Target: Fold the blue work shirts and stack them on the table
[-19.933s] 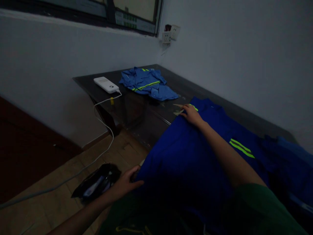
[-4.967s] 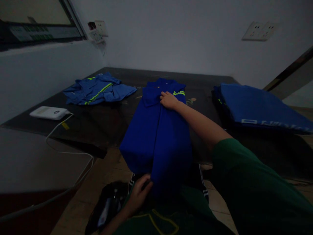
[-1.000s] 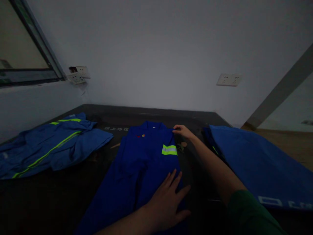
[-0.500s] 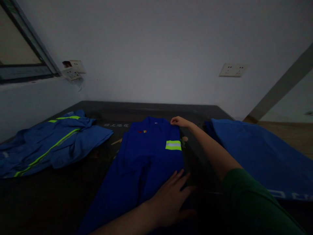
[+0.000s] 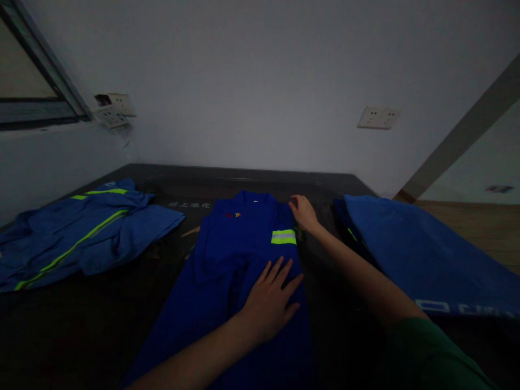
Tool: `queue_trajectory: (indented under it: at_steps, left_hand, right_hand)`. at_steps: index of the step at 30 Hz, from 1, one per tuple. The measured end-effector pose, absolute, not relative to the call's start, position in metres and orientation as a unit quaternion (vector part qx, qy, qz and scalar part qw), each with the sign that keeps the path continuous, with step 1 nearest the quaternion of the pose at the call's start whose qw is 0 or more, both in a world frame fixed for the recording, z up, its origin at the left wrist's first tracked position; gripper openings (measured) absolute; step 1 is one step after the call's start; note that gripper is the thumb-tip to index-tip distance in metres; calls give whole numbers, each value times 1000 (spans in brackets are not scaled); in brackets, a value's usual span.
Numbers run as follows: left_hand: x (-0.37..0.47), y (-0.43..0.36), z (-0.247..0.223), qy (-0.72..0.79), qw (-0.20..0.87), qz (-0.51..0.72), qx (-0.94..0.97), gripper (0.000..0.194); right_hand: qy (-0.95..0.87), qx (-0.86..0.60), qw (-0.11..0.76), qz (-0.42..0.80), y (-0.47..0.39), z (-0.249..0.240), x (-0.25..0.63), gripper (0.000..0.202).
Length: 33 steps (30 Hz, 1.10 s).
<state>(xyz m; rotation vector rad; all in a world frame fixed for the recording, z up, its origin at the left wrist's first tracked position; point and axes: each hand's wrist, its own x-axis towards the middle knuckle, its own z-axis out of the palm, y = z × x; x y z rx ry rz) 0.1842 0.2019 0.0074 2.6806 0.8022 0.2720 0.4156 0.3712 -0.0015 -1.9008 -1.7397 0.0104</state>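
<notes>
A royal-blue work jacket lies face up on a dark table, collar toward the wall, with a yellow-and-silver reflective band and a small red and yellow chest emblem. My left hand rests flat on its lower right part, fingers spread. Up at the jacket's right shoulder edge, the bent fingers of my right hand are drawn together on the cloth border; the fingertips are small and dim. Lower down, the blue cloth runs under my left forearm and out of the frame.
To the left lies a rumpled blue garment with yellow-green stripes. A folded blue cloth with white markings lies on the right, over darker cloth. The dark table meets a pale wall with sockets.
My left hand has moved up the jacket and now lies flat on it. My right hand has shifted slightly outward along the shoulder edge. The view has turned a little.
</notes>
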Motion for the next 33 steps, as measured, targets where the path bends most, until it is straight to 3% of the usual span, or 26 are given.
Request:
queue_trajectory:
  at_steps: [4, 6, 15, 20, 24, 25, 28, 33]
  left_hand:
    - [185, 198, -2, 294, 163, 85, 938, 57]
    - [186, 196, 0, 302, 168, 74, 935, 58]
    - [189, 193, 14, 321, 211, 51, 922, 58]
    - [173, 229, 46, 330, 301, 178, 877, 35]
    - [110, 290, 66, 515, 138, 258, 806, 32]
    - [90, 304, 65, 595, 92, 236, 763, 39]
    - [45, 335, 48, 685, 97, 193, 696, 48]
    - [38, 357, 15, 684, 182, 173, 685, 29]
  right_hand:
    - [-692, -708, 125, 57, 343, -22, 395, 57]
    - [-687, -718, 89, 66, 340, -26, 389, 61]
    - [-655, -750, 84, 40, 356, -21, 391, 58]
    - [-669, -737, 90, -32, 345, -9, 381, 42]
    - [-675, -734, 76, -3, 336, 4, 371, 38]
    - [-674, -735, 75, 4, 334, 5, 369, 38]
    - [-666, -742, 68, 22, 332, 1, 360, 40]
    - [-650, -757, 60, 26, 333, -7, 348, 47]
